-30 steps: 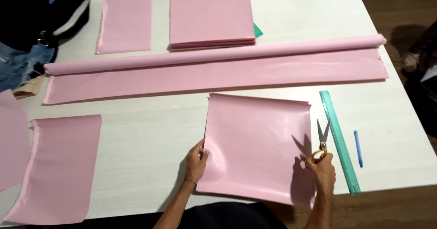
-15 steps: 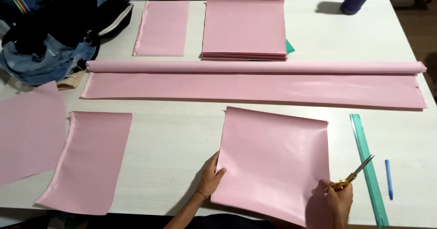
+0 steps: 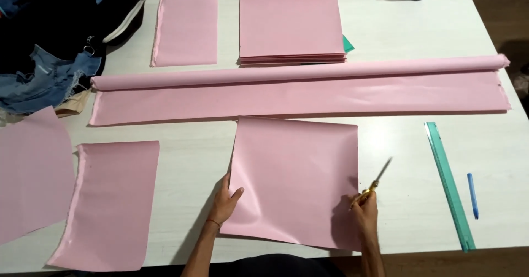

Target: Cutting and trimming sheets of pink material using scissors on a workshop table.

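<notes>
Scissors (image 3: pixel 377 180) have swung off the sheet (image 3: pixel 295 180) toward the table (image 3: pixel 397 29) front-right edge, right hand (image 3: pixel 365 211) fingers clamped on them, left hand (image 3: pixel 226 197) fingers apart flat on sheet's left edge.

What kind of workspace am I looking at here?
Probably a sewing or craft cutting table. A long roll of pink material lies part unrolled beside a stack of cut pink sheets; the right hand holds scissors, the left hand presses a pink sheet, and a green ruler lies nearby.
</notes>
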